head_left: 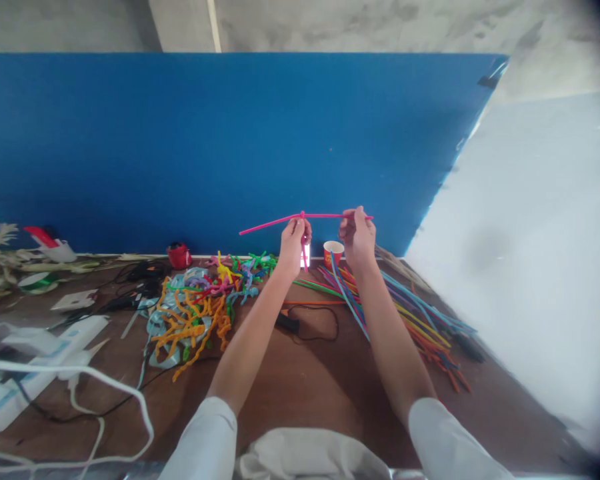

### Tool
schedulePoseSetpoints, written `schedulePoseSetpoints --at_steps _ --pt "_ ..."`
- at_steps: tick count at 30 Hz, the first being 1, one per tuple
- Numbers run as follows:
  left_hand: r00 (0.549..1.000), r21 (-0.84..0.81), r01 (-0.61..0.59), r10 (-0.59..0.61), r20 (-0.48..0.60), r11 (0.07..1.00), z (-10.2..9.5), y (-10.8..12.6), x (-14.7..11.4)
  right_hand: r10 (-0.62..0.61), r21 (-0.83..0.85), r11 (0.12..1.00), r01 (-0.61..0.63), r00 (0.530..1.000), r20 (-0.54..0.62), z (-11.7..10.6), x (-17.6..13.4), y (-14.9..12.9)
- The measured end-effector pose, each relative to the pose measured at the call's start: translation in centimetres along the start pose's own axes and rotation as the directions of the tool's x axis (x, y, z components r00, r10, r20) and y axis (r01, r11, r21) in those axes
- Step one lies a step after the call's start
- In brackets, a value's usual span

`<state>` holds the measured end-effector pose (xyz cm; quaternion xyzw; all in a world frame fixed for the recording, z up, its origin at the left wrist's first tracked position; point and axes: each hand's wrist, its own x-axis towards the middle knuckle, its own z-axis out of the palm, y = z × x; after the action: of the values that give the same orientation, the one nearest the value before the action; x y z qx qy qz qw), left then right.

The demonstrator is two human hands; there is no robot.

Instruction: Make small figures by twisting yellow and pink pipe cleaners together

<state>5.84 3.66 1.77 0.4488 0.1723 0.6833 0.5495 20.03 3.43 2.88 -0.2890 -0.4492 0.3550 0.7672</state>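
Note:
Both hands hold up a pink pipe cleaner [323,215] in front of the blue panel. My left hand [295,243] pinches it near a small knot or twist in the middle. From there one arm reaches out to the left, and another pink length hangs below the fingers. My right hand [359,237] is closed on the right arm of it, and a short tip sticks out past the fingers. Behind the hands stand a red paper cup [333,254] and a bright lit screen [305,254], partly hidden by my left hand.
Bent, twisted pipe cleaners [195,320] in several colours lie heaped at left centre. Straight pipe cleaners [420,327] are spread at right. A white power strip [45,373] with looping cables sits at far left. A red container [179,256] stands against the blue panel [230,147].

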Motion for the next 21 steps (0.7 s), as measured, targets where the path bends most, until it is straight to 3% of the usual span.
schedulePoseSetpoints --at_steps 7,21 --pt "1.000 -0.001 -0.002 0.002 -0.006 1.000 0.1 0.3 -0.1 0.033 0.025 0.999 -0.034 0.999 0.030 -0.1 0.0 0.3" --pt "0.999 -0.006 -0.044 0.044 -0.003 0.999 0.0 0.7 -0.1 0.081 0.096 0.990 -0.107 0.966 0.245 1.6 -1.4 1.4"
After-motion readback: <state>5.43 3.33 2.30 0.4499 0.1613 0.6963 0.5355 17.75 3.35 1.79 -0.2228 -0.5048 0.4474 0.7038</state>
